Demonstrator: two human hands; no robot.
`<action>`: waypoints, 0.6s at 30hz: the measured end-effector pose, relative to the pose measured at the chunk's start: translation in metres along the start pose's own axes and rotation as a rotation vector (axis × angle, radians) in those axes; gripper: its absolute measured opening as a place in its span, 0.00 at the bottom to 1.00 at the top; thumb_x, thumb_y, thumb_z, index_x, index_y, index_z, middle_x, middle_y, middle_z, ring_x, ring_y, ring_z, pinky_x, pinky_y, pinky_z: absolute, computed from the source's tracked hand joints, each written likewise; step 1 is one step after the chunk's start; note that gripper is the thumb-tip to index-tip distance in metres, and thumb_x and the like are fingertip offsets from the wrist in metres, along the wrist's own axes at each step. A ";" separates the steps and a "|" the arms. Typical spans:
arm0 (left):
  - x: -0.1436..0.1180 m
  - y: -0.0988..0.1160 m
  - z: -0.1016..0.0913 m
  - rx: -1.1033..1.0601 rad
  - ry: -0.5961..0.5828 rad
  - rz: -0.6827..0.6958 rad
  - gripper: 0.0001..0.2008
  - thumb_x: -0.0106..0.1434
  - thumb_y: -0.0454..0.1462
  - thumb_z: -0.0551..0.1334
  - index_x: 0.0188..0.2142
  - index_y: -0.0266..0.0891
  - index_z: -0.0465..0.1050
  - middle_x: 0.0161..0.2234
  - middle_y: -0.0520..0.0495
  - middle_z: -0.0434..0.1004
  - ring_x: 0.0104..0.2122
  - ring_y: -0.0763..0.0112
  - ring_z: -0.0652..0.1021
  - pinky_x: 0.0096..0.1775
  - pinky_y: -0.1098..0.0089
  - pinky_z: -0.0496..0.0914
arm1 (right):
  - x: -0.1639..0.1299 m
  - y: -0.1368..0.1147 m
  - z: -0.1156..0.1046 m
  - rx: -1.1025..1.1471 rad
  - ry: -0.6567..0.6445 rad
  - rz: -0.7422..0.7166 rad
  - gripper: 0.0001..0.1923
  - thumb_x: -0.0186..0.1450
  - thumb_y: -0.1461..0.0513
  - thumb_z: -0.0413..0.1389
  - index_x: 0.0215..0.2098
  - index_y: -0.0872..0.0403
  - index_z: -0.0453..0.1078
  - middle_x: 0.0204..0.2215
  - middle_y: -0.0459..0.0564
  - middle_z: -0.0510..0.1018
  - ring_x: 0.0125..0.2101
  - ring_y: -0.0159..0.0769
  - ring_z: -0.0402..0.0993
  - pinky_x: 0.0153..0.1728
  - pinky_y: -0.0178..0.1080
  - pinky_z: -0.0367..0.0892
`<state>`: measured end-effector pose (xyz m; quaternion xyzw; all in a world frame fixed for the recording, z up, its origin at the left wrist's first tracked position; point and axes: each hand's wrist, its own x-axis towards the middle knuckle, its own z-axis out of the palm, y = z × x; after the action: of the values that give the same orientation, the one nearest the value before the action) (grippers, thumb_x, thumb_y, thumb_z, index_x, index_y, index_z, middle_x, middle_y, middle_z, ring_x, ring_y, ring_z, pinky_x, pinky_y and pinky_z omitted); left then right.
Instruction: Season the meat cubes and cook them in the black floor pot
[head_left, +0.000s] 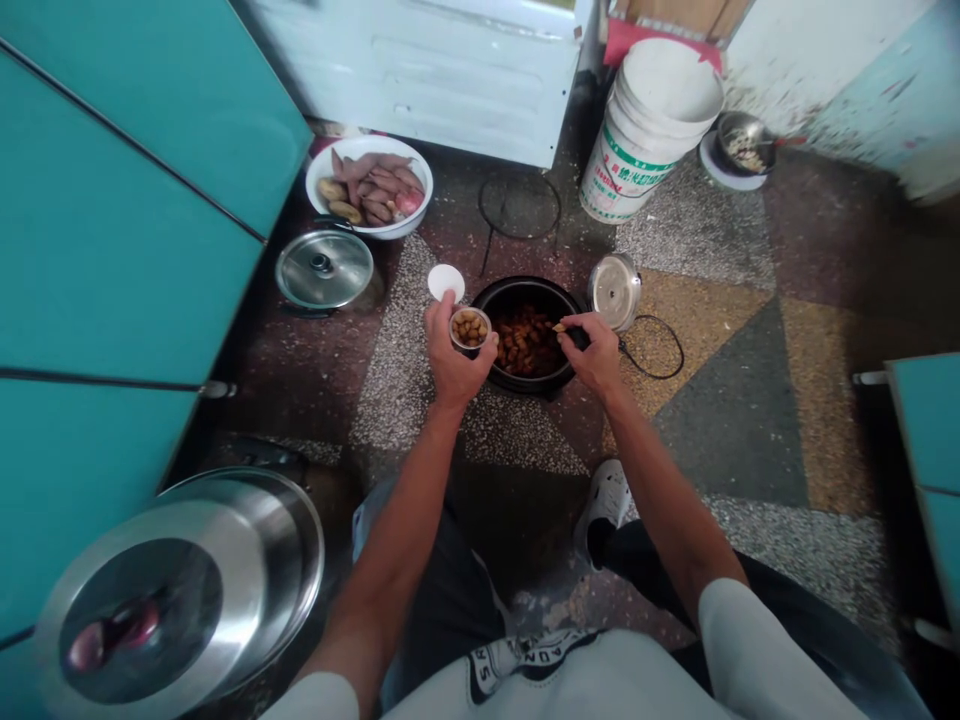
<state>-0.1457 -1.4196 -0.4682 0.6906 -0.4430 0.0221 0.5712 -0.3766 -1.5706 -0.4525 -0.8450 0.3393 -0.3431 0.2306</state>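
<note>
Head view: left hand [452, 358] holds a small cup [470, 328] of nuts beside the black pot [527, 340] on the floor; right hand [594, 350] fingers pinch one nut [559, 327] over the pot rim. Cup should be kept level and close

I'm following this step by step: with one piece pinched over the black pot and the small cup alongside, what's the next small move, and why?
Probably carry the piece in the right hand leftward and drop it into the small cup that the left hand holds at the black pot. The cup already holds similar pale pieces and looks not quite full.
</note>
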 end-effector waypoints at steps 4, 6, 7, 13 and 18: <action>-0.002 0.001 0.002 -0.023 -0.039 -0.010 0.47 0.68 0.48 0.75 0.79 0.41 0.59 0.73 0.30 0.67 0.72 0.44 0.73 0.74 0.44 0.69 | 0.001 0.005 0.011 -0.035 -0.031 0.037 0.11 0.72 0.57 0.63 0.52 0.48 0.82 0.49 0.56 0.86 0.52 0.51 0.82 0.60 0.57 0.78; -0.003 0.001 0.003 -0.039 -0.048 -0.016 0.47 0.67 0.49 0.75 0.79 0.41 0.59 0.73 0.30 0.67 0.72 0.44 0.73 0.74 0.44 0.69 | 0.002 0.007 0.014 -0.029 -0.039 0.063 0.14 0.71 0.57 0.65 0.53 0.49 0.83 0.50 0.56 0.87 0.52 0.51 0.82 0.59 0.57 0.78; -0.003 0.000 0.005 -0.043 -0.050 -0.019 0.47 0.68 0.49 0.75 0.79 0.41 0.59 0.73 0.31 0.67 0.71 0.44 0.73 0.74 0.44 0.70 | 0.003 0.008 0.014 -0.013 -0.034 0.073 0.14 0.71 0.57 0.65 0.54 0.49 0.83 0.50 0.56 0.87 0.52 0.51 0.82 0.60 0.57 0.78; -0.011 -0.004 0.017 -0.057 -0.063 0.026 0.46 0.69 0.49 0.74 0.79 0.43 0.59 0.71 0.32 0.69 0.69 0.46 0.76 0.71 0.46 0.73 | 0.013 -0.011 -0.016 0.105 0.086 0.077 0.10 0.73 0.56 0.62 0.48 0.49 0.84 0.46 0.53 0.88 0.48 0.47 0.83 0.58 0.54 0.78; -0.021 0.002 0.028 -0.053 -0.110 0.059 0.46 0.70 0.49 0.74 0.79 0.44 0.57 0.70 0.31 0.69 0.65 0.48 0.78 0.70 0.46 0.75 | 0.029 -0.062 -0.039 0.153 -0.061 -0.039 0.10 0.75 0.55 0.63 0.49 0.47 0.85 0.43 0.50 0.86 0.45 0.44 0.82 0.54 0.52 0.78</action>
<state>-0.1732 -1.4300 -0.4880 0.6620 -0.4942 -0.0107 0.5633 -0.3642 -1.5571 -0.3755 -0.8414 0.2883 -0.3467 0.2980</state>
